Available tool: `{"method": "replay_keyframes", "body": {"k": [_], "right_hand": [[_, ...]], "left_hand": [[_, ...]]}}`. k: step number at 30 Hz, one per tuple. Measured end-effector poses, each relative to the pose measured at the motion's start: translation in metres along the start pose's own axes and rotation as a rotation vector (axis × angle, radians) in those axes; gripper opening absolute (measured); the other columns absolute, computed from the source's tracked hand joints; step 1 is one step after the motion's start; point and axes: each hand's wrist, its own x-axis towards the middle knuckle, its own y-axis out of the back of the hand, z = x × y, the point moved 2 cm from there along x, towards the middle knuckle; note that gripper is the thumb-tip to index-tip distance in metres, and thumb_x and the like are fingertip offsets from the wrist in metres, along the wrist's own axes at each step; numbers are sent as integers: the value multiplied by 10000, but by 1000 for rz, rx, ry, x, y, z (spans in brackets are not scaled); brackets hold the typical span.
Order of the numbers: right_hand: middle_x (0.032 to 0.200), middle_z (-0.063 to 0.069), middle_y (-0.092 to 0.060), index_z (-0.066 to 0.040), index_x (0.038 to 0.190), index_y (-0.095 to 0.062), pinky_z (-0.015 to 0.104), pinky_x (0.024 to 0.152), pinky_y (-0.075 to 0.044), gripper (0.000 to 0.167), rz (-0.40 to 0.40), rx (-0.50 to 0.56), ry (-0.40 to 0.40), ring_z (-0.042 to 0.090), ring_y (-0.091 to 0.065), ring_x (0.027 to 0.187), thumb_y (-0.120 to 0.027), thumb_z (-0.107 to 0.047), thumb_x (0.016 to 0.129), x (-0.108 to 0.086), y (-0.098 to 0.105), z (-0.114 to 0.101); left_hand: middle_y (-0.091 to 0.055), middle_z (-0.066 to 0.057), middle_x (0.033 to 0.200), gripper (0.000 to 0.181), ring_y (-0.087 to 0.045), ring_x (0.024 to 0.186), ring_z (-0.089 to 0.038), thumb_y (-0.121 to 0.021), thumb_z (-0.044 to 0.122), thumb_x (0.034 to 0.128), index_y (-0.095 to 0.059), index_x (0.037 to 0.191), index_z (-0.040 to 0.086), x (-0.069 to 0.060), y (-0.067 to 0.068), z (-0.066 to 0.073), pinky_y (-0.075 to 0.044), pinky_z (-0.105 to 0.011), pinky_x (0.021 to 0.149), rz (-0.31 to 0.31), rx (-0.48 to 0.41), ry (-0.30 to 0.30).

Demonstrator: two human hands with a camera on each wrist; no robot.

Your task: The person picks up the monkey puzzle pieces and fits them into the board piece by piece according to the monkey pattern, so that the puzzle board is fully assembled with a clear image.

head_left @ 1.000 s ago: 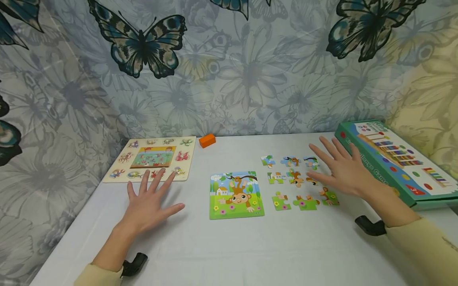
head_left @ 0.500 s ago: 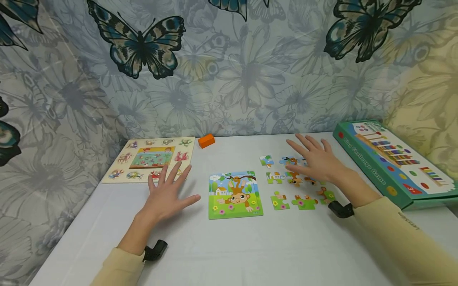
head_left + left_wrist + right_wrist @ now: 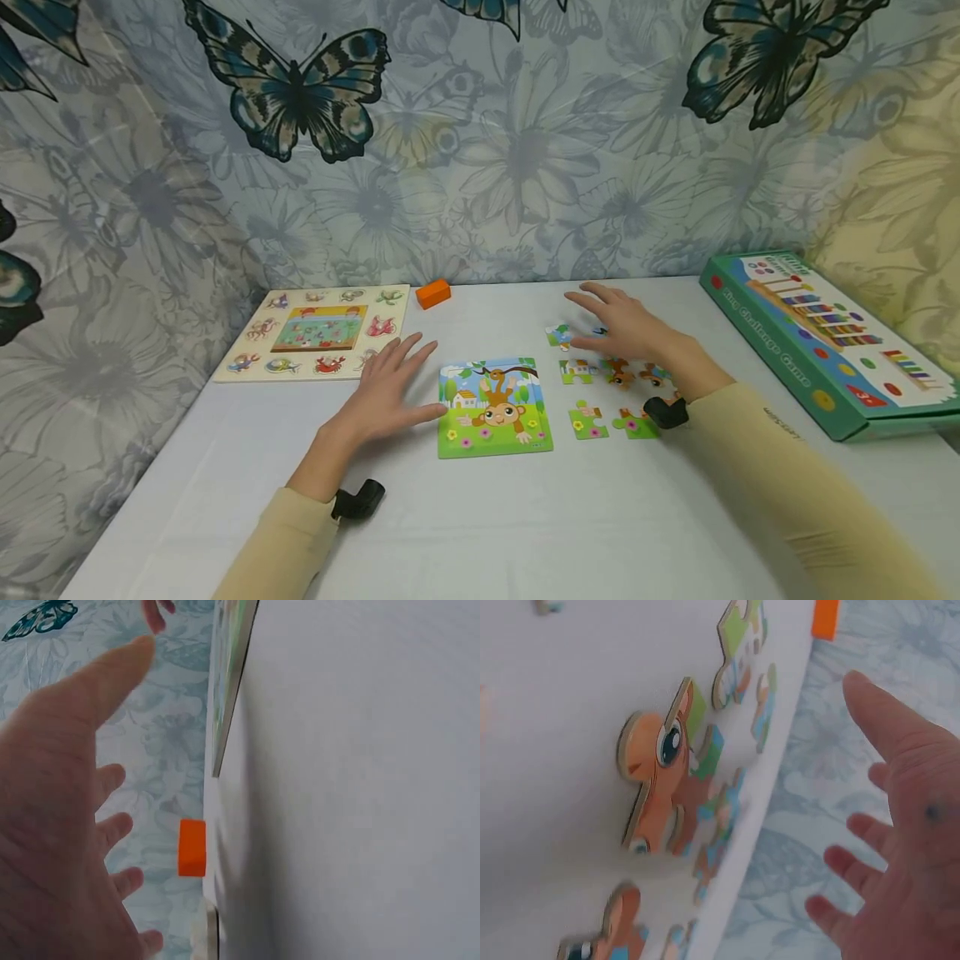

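Observation:
Fingers spread, my left hand [image 3: 386, 396] hovers at the left edge of the square monkey picture board [image 3: 495, 429]; in the left wrist view the thumb is apart from the board [image 3: 232, 682]. Above the loose jigsaw pieces [image 3: 577, 372] hangs my right hand [image 3: 630, 329], holding nothing, and it covers part of the top row. In the right wrist view a piece with the monkey's eye [image 3: 656, 750] lies on the white cloth, below the relaxed fingers. Another green piece with flowers [image 3: 588, 421] is in the row nearest me.
On the left lies a cream board with sea animals [image 3: 247, 333]. An orange block [image 3: 433, 293] sits at the table's back edge. A green game box [image 3: 780, 350] takes up the right side. Patterned cloth with butterflies [image 3: 300, 92] hangs behind the table.
Both hands have moved inward: the left one rightward from the sea-animal board to the monkey board, the right one leftward from beside the game box to over the pieces.

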Motion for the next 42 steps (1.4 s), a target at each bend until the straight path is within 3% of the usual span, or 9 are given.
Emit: {"method": "replay_keyframes", "body": {"k": [6,13,21,26,31,42], "right_hand": [[1540,256,-330,-44,1541,-398,667,1056,-305,714,-83,131,6,492,-277,1386,-720,-310,962,19,-17,0],[1431,289,-440,15,1450,-498,651,1045,-335,592,-131,137,14,519,-365,1316,-705,-269,973,28,-27,1],[1365,260,-451,-6,1330,-588,617,1041,-353,462,-193,165,-52,479,-386,1282,-728,-242,958,39,-26,3],[1280,245,-487,-19,1275,-570,570,972,-415,431,-183,193,-59,427,-480,1166,-756,-210,936,43,-24,2],[1218,209,-529,-55,1197,-589,498,897,-463,275,-136,257,-66,343,-574,1017,-713,-121,961,47,-25,4],[1034,115,-631,-49,1131,-612,424,758,-485,127,-116,329,-65,243,-619,855,-628,-81,1010,41,-16,8]], "left_hand": [[-300,-117,1612,916,-219,1472,-404,-783,540,810,-421,1556,150,7,-8,-4,-127,-661,1137,-33,-51,-104],[-353,-121,1577,909,-267,1464,-323,-824,498,792,-450,1531,123,9,-15,-9,-111,-579,1180,-122,-80,-136],[-407,-127,1548,877,-318,1445,-332,-826,459,812,-478,1496,35,11,-14,-10,-110,-535,1195,-154,-123,-150],[-420,-108,1550,877,-325,1448,-311,-825,456,814,-477,1498,30,13,-14,-11,-109,-525,1198,-157,-137,-147],[-428,-102,1545,871,-326,1443,-319,-830,451,809,-487,1492,33,13,-15,-12,-123,-523,1196,-151,-150,-150],[-435,-109,1539,862,-338,1436,-328,-826,459,811,-497,1487,39,16,-20,-10,-152,-545,1184,-145,-135,-164]]}}
